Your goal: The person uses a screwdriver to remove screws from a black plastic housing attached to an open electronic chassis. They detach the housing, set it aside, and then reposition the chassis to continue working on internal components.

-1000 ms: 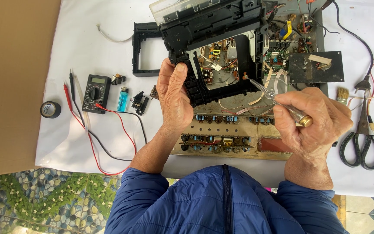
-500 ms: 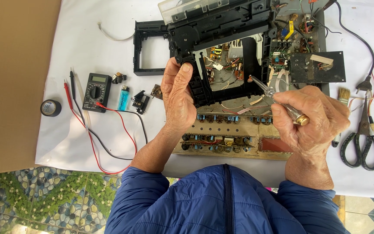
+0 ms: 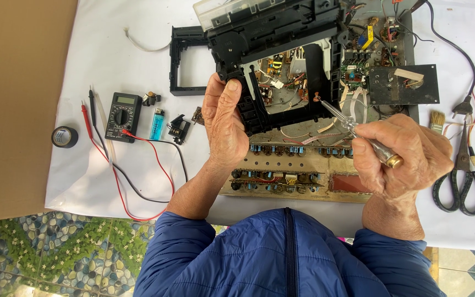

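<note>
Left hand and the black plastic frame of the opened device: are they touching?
Touching. The head view shows the left hand gripping the black plastic frame, thumb pressed on its lower-left corner.

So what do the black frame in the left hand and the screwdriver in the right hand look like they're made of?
The black frame looks like moulded plastic: matte, with thin ribs and cutouts. The screwdriver seems to have a clear plastic handle, see-through in the grip, with a shiny brass-coloured metal cap and a thin metal shaft.

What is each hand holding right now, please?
Left hand: closed on the black plastic frame.
Right hand: closed on a screwdriver, tip at the frame.
</note>
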